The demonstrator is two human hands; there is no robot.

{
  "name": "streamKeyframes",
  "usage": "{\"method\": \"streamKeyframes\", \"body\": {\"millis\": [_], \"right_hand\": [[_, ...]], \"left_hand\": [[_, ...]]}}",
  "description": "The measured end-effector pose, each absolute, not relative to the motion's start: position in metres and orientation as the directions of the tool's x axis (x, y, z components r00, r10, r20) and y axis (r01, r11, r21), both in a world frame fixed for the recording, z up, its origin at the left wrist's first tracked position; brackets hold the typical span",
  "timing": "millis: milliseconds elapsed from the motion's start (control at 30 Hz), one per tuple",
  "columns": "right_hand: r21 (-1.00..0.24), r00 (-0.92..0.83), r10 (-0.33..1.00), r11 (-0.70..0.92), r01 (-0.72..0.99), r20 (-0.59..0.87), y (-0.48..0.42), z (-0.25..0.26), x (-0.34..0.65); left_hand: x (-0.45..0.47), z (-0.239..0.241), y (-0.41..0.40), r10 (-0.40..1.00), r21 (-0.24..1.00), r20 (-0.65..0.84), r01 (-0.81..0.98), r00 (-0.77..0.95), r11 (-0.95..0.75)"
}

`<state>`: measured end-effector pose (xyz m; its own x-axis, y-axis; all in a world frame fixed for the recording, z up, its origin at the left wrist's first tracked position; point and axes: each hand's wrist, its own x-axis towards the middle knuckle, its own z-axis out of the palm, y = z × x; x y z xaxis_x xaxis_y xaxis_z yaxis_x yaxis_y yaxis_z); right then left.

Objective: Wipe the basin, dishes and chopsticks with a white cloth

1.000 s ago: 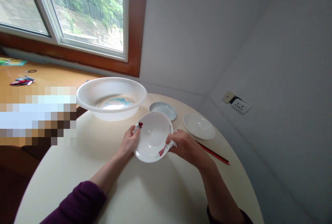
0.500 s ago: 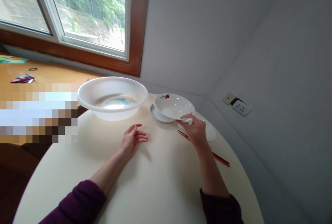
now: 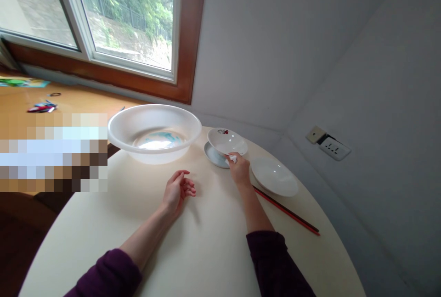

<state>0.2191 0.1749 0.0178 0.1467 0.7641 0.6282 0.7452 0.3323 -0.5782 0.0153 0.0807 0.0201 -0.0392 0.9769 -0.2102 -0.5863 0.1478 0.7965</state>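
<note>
My right hand [image 3: 238, 168] pinches a crumpled white cloth or tissue [image 3: 231, 159] at the near rim of a white bowl [image 3: 227, 142], with fingers closed there. A red flower pattern marks the bowl's far inner wall. Under it, partly covered, lies a small pale dish [image 3: 212, 155]; whether the bowl rests fully on it I cannot tell. My left hand [image 3: 176, 191] hovers over or rests on the table, palm turned inward, fingers loosely curled and apart, holding nothing. Right of my right hand lies a white plate [image 3: 274, 176], with a red-and-black pair of chopsticks [image 3: 287, 210] in front.
A large translucent basin [image 3: 155, 152] stands at the back left of the round cream table [image 3: 203, 251]. Beyond it, a wooden desk [image 3: 82, 95] carries small items [image 3: 43, 106]. Walls close in behind and to the right, with a socket [image 3: 334, 146].
My right hand and the bowl have moved left and away, the bowl now farther over the small dish. The right-hand plate is uncovered. My left hand's fingers have curled slightly.
</note>
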Motion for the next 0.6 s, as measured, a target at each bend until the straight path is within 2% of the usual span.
{"method": "streamKeyframes", "body": {"millis": [600], "right_hand": [[-0.604, 0.154, 0.793, 0.306, 0.736, 0.589, 0.187, -0.012, 0.219]], "left_hand": [[0.016, 0.018, 0.082, 0.979, 0.814, -0.199, -0.565, -0.047, 0.138]]}}
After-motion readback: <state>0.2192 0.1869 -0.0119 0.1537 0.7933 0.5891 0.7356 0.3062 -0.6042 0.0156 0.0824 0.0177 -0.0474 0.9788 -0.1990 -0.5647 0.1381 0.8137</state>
